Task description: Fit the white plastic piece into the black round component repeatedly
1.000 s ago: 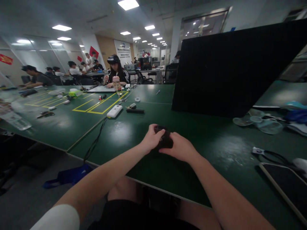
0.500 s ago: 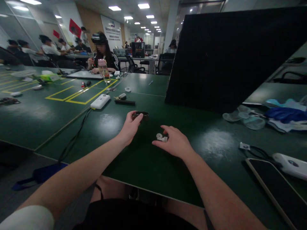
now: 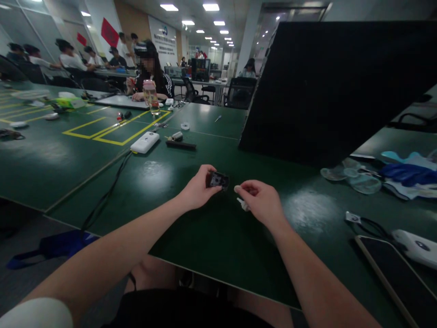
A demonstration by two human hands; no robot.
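My left hand (image 3: 201,187) grips a small black plastic housing (image 3: 219,180) by its left end, its hollow inner side facing up toward me. Just to the right, my right hand (image 3: 261,200) pinches a small round white disc (image 3: 237,188) between thumb and fingertips, a short gap away from the housing. Under that hand lie small white plastic parts (image 3: 243,204) on the green table (image 3: 205,241), partly hidden by the thumb; their exact kind is unclear.
A black bar (image 3: 180,145) and a white power bank (image 3: 145,142) lie beyond my left hand. A large black panel (image 3: 324,91) rises at the back right. Clear fan blades (image 3: 351,173), blue gloves (image 3: 408,175) and a phone (image 3: 392,278) lie at right. Across the table sits a person (image 3: 153,77).
My right hand has closed on the white disc and lifted it from the table. My left hand has come right and nearer, turning the black housing so its hollow side shows.
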